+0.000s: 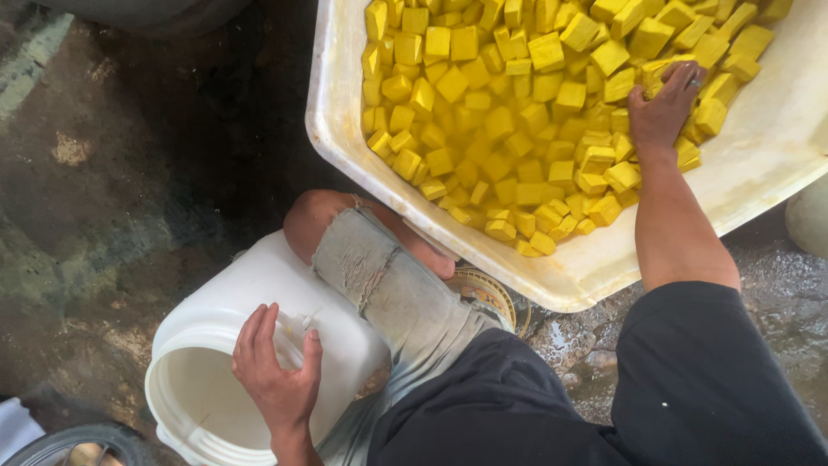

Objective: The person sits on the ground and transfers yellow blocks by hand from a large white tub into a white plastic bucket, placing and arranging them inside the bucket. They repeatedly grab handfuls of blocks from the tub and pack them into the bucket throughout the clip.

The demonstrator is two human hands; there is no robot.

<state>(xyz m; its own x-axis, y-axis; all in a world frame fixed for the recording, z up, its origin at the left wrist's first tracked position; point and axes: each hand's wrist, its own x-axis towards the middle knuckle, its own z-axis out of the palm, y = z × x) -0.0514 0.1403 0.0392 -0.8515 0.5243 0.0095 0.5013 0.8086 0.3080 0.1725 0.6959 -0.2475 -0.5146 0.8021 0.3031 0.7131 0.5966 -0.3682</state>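
Head view, looking straight down. Right hand (662,105) at about 2 o'clock in the frame, palm down in the pile of yellow cubes (483,121) that fills the large white tub (345,147); fingers curled over one or two cubes at the pile's right side, but whether they are clenched on a cube cannot be told, since the fingertips are buried. A ring shows on one finger. Left hand (276,380) at about 7 o'clock, fingers wrapped over the rim of the white bucket (259,285), grasping it; the bucket lies tilted on its side, mouth open toward 7 o'clock, interior bare as far as visible. Key relation: the bucket's mouth lies toward 8 o'clock from the right hand, well apart, with the bent knee in worn grey cloth (379,276) between tub and bucket. Tub's long axis runs roughly 10 to 4 o'clock. Right hand nearer the cubes; left hand nearer the bucket. Floor (112,173) wet, dark concrete.
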